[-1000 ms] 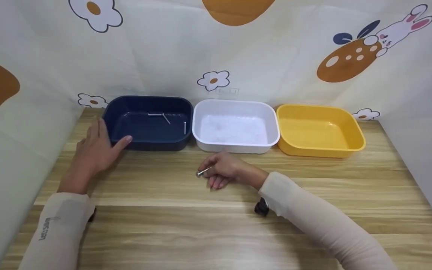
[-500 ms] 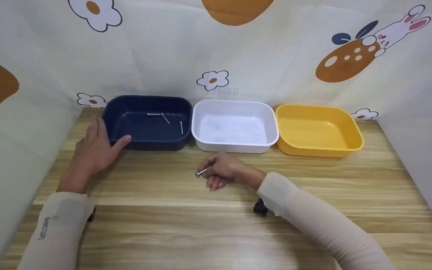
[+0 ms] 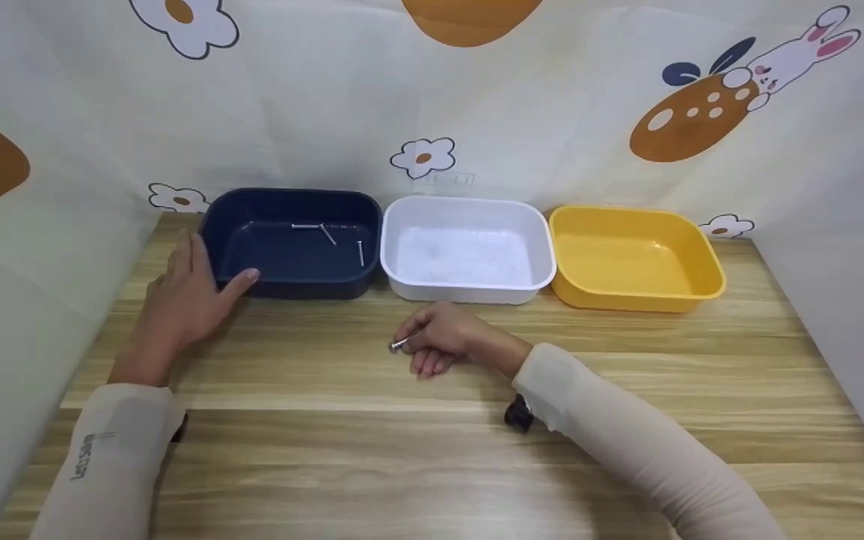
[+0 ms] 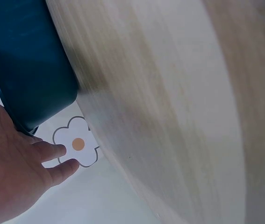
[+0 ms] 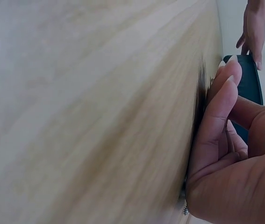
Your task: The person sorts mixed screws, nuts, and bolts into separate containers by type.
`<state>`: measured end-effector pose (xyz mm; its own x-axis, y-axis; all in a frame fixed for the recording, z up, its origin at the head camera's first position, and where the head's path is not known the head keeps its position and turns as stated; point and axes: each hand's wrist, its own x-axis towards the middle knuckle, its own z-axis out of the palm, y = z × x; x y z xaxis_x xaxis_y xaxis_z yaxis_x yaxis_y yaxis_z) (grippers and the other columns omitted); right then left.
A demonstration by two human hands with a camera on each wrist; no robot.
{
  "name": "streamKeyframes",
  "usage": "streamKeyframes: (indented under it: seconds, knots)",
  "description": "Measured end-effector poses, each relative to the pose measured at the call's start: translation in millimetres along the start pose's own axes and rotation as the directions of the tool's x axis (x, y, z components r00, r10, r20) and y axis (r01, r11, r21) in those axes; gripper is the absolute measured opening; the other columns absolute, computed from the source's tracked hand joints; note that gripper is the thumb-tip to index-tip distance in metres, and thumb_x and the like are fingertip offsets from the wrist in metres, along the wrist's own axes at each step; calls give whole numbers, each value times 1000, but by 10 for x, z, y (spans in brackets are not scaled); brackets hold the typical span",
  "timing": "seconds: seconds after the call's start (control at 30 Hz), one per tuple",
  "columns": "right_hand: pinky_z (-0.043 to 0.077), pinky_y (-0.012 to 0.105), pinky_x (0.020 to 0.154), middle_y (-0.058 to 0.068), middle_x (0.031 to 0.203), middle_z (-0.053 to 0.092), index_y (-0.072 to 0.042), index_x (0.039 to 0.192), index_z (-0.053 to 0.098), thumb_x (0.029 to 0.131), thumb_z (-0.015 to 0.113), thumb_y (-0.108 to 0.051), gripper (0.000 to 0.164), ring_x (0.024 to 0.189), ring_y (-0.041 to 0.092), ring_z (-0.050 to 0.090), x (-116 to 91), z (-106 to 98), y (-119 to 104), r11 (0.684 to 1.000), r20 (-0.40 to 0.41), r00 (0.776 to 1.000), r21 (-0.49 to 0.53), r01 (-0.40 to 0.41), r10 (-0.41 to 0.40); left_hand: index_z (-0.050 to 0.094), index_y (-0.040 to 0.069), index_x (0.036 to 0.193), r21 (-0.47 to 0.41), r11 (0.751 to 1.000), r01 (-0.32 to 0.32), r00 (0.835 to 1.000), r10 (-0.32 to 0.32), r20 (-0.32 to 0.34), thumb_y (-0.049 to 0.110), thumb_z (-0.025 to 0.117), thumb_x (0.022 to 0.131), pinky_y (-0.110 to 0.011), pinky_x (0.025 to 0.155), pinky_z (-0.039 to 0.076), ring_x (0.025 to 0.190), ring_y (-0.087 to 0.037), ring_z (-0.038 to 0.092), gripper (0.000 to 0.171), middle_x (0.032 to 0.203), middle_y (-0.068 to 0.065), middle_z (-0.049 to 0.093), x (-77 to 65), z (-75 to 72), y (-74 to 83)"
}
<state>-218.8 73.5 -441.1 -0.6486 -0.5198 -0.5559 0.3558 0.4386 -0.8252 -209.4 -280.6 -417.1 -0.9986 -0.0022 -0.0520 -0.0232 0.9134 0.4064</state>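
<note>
In the head view my right hand (image 3: pixel 439 339), above the table in front of the white bin (image 3: pixel 469 294), pinches a silver screw (image 3: pixel 397 346) between thumb and fingertips. Its head points left, and part of the shaft is hidden by the fingers. The right wrist view catches a bit of thread (image 5: pixel 185 210) at the hand's lower edge. My left hand (image 3: pixel 190 292) rests against the left end of the dark blue bin (image 3: pixel 304 289), thumb over the front rim and the other fingers along its side. Three slim silver screws (image 3: pixel 361 253) lie inside that bin.
A yellow bin (image 3: pixel 638 300) stands right of the white one, and all three bins form a row along the back of the wooden table (image 3: pixel 312 465). Behind them hangs a patterned cloth (image 3: pixel 312 97), with pale side walls left and right.
In the dark blue bin the rightmost screw has shifted slightly left. The held screw shows less of its shaft past the fingers. Both hands stay in nearly the same places.
</note>
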Motion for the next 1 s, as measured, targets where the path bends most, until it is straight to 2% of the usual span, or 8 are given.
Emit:
streamKeyframes:
  seconds: [0.27, 0.6, 0.77, 1.0]
  knots:
    - [48, 26, 40, 19, 67, 64, -6, 95, 69, 84, 62, -7, 13, 47, 17, 60, -13, -8, 4, 1000, 24, 1000, -14, 14, -14, -15, -6, 138, -1, 1000, -4, 1000, 4, -10, 69, 28, 85, -68, 94, 5, 128, -49, -5, 102, 143, -27, -19, -6, 1, 0]
    - [48, 26, 40, 15, 64, 64, -6, 96, 69, 85, 60, -7, 14, 48, 16, 60, -59, -34, -34, 999, 23, 1000, -34, 10, -9, -16, -5, 138, 7, 1000, -24, 1000, 24, -12, 68, 28, 85, -69, 93, 6, 129, -47, -6, 100, 143, -25, -21, 1, 0, -1]
    - [49, 26, 42, 13, 63, 63, -7, 99, 68, 85, 61, -10, 16, 48, 16, 60, -81, -43, -136, 999, 33, 999, -40, 1, 1, -20, -3, 137, 7, 1000, -23, 1000, 23, -3, 68, 27, 85, -69, 92, 5, 129, -46, -7, 100, 143, -22, -24, -8, -8, -2]
    - [48, 26, 42, 14, 61, 62, -6, 101, 68, 85, 61, -8, 18, 47, 16, 59, -147, -93, -379, 996, 15, 996, -27, 89, -89, -20, -3, 137, 5, 1000, -16, 1000, 16, -6, 70, 26, 84, -69, 93, 5, 129, -47, -7, 101, 142, -22, -25, 4, -5, -4]
